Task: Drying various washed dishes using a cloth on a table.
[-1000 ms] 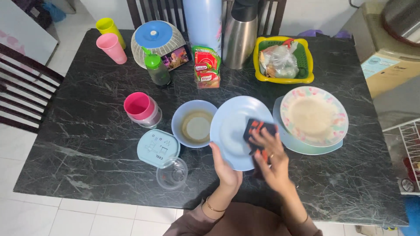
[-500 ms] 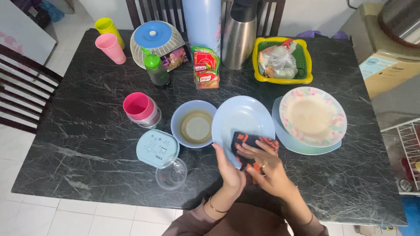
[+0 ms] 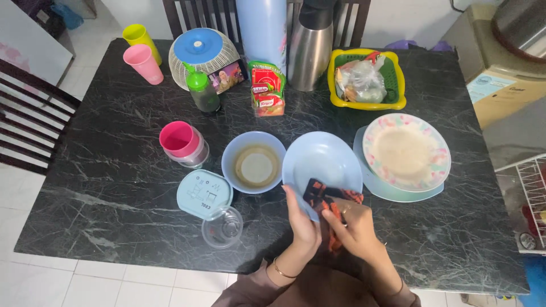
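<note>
Brown sleeves are worn, a gold bangle at the left wrist (image 3: 280,267), a ring on the right hand (image 3: 348,223).

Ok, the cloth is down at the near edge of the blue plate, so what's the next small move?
Probably sweep the cloth back up across the blue plate. The right hand presses it only at the near rim, the left hand steadies that rim, and the far part lies uncovered.

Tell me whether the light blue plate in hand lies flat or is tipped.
Tipped: the light blue plate is held at its near rim by the left hand, face angled toward the camera.
</note>
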